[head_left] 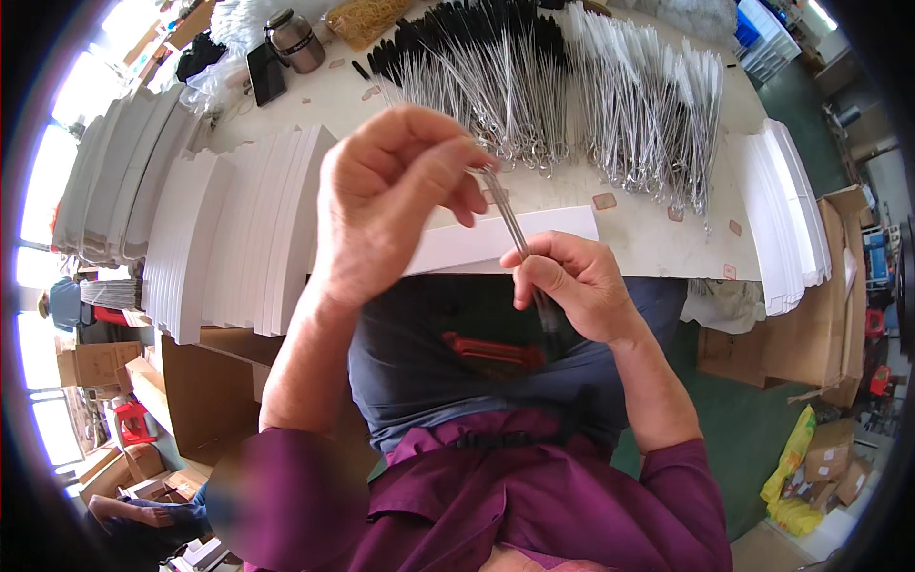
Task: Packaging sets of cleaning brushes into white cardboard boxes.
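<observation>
A few thin straw brushes with wire handles (512,221) are held upright over my lap. Around the middle of their wires, my right hand (577,286) is closed. My left hand (381,195) pinches at their upper wire ends, which its fingers partly hide. The lower ends look dark and blurred below my right hand. Behind my hands, a long white box (453,250) lies along the near table edge. Farther back spreads a heap of black-bristled brushes (467,71), their looped wire ends toward me. Beside it on the right lies a heap of white-bristled brushes (648,100).
White flat boxes (233,229) stand in rows on the left, with more white boxes (783,214) at the right edge. A steel flask (295,43) and a phone (266,76) are at the back left. Open cartons (777,334) flank the table (739,238).
</observation>
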Demonstrator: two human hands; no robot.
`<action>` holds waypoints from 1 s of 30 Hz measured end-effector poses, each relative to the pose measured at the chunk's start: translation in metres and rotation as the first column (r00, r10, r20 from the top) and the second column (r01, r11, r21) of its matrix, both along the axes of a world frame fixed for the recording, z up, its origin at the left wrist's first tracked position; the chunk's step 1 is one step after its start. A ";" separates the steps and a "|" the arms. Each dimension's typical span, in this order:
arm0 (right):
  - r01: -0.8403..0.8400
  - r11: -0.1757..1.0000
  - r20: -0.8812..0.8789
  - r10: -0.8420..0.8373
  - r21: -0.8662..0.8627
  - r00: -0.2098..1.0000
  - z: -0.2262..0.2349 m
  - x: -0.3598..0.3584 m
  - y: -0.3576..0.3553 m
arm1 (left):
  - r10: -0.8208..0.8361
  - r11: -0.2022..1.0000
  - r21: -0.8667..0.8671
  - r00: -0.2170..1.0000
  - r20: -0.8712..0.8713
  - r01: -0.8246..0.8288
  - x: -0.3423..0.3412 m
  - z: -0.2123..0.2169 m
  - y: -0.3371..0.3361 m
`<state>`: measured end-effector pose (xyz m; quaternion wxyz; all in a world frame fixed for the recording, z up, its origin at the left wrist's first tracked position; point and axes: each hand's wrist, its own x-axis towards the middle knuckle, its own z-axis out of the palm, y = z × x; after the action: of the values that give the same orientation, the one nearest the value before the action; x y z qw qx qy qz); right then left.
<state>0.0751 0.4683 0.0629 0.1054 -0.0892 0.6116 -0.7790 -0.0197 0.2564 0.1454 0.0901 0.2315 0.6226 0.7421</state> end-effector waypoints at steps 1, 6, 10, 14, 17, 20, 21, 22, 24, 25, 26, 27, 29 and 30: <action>0.012 0.999 0.045 -0.010 -0.047 0.999 -0.002 0.003 -0.002 | 0.000 1.000 -0.007 1.000 -0.015 0.000 -0.005 -0.005 -0.007; 0.005 0.991 0.106 -0.019 0.130 0.994 -0.003 0.016 0.016 | -0.005 1.000 -0.017 0.999 0.046 0.005 -0.006 -0.025 -0.018; 0.052 0.961 0.075 -0.075 0.271 0.994 -0.009 0.017 0.024 | -0.035 0.998 0.059 0.971 0.236 0.021 -0.014 -0.051 -0.021; 0.047 0.909 0.061 -0.079 0.414 0.995 -0.008 0.018 0.030 | -0.090 0.994 0.082 0.940 0.330 0.067 -0.017 -0.069 -0.030; 0.086 0.827 -0.062 -0.061 0.556 0.996 -0.014 0.017 0.032 | 0.042 0.975 -0.223 0.993 0.114 -0.016 -0.008 -0.078 -0.029; 0.099 0.717 -0.139 -0.003 0.690 0.990 -0.008 0.020 0.035 | 0.062 0.756 -0.569 0.901 -0.429 -0.323 0.002 -0.074 -0.025; 0.108 0.717 -0.142 -0.012 0.689 0.990 -0.005 0.018 0.035 | -0.076 0.708 -0.606 0.814 -0.576 -0.362 0.007 -0.066 -0.022; 0.110 0.681 -0.190 0.044 0.724 0.981 0.000 0.018 0.036 | -0.219 0.663 -0.628 0.696 -0.684 -0.408 0.014 -0.060 -0.017; 0.121 0.639 -0.233 0.093 0.760 0.968 0.002 0.020 0.038 | -0.369 0.662 -0.717 0.736 -0.568 -0.221 0.025 -0.059 -0.008; 0.147 0.604 -0.268 0.114 0.783 0.957 0.004 0.020 0.037 | -0.431 0.626 -0.772 0.778 -0.457 -0.107 0.028 -0.068 -0.010; 0.177 0.563 -0.296 0.128 0.808 0.946 0.005 0.019 0.037 | -0.493 0.586 -0.810 0.801 -0.339 0.018 0.029 -0.076 -0.009; 0.186 0.556 -0.300 0.119 0.810 0.947 0.005 0.019 0.038 | -0.481 0.626 -0.780 0.791 -0.378 0.008 0.032 -0.078 -0.007; 0.262 0.477 -0.376 0.162 0.839 0.912 0.004 0.018 0.041 | -0.469 0.659 -0.751 0.803 -0.368 0.040 0.035 -0.080 -0.005; 0.299 0.436 -0.411 0.187 0.849 0.892 0.002 0.017 0.042 | -0.448 0.686 -0.725 0.821 -0.353 0.063 0.035 -0.082 -0.004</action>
<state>0.0925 0.5104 0.0654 -0.0339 -0.1744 0.9390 -0.2946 0.0158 0.2524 0.0639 0.1096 0.4549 0.8115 0.3501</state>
